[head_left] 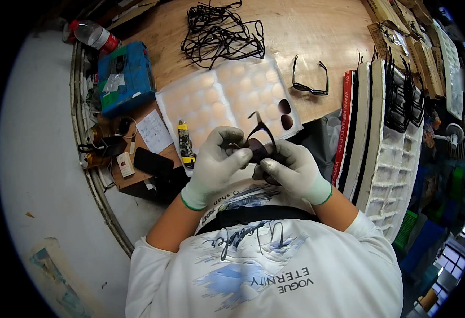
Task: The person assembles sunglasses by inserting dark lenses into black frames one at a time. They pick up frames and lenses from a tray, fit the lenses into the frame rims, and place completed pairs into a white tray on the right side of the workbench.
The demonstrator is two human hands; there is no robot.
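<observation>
Close in front of my body, my left hand (216,161) and my right hand (295,168) meet at a dark eyeglass frame (266,129), its temples pointing away from me. Both hands wear whitish gloves with green cuffs. The right fingers are closed around the frame's right part. My left fingers pinch a dark lens (255,146) at the frame; whether it sits in the rim, I cannot tell. Just beyond, two dark lenses (285,107) lie on a white padded tray sheet (219,87) with round pockets.
A tangled heap of black frames (222,37) lies at the back, with one pair of glasses (311,89) nearer right. A yellow-black cutter (185,140), phone (153,163), blue box (126,77) and bottle (95,37) are left. Stacked white trays (391,164) hold frames at right.
</observation>
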